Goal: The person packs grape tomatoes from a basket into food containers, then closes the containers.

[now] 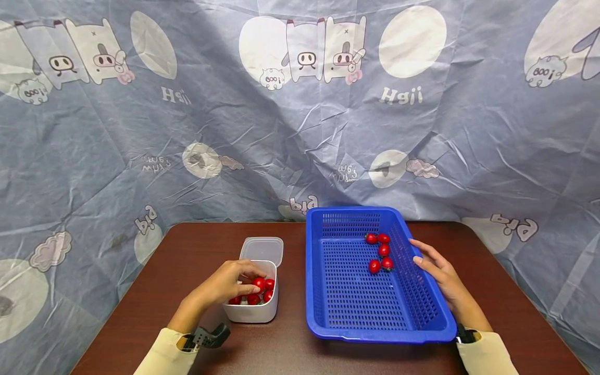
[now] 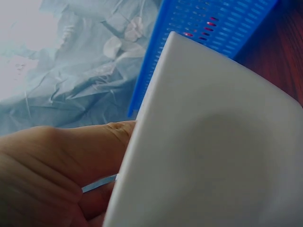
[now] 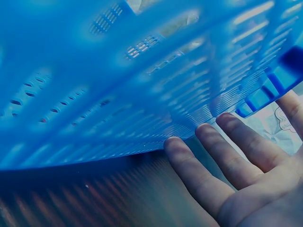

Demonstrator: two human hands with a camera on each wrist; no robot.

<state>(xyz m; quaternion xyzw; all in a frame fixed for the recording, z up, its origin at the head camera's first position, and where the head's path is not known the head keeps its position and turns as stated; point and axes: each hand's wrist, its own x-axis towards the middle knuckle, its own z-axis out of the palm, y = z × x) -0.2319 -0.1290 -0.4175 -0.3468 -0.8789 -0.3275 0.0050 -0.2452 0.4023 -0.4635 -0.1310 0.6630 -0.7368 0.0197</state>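
My left hand [image 1: 229, 281] reaches into a white plastic container [image 1: 253, 313], its thumb and fingers on either side of a cherry tomato [image 1: 259, 283]. Several more red cherry tomatoes lie around it in the container. In the left wrist view the container's smooth wall [image 2: 213, 118] hides the fingertips. My right hand [image 1: 447, 281] is at the right side of a blue perforated basket [image 1: 323, 332], thumb and index finger at its rim. In the right wrist view, extended fingers [image 3: 227, 156] reach to the outside of the basket wall [image 3: 142, 94]. Several cherry tomatoes [image 1: 384, 250] lie in the basket's far right part.
Behind the container lies a translucent lid [image 1: 264, 249]. Everything stands on a dark brown table [image 1: 164, 276]. A grey-blue printed cloth [image 1: 262, 130] hangs behind the table's far edge. The basket stands right of the container, with a strip of tabletop between them.
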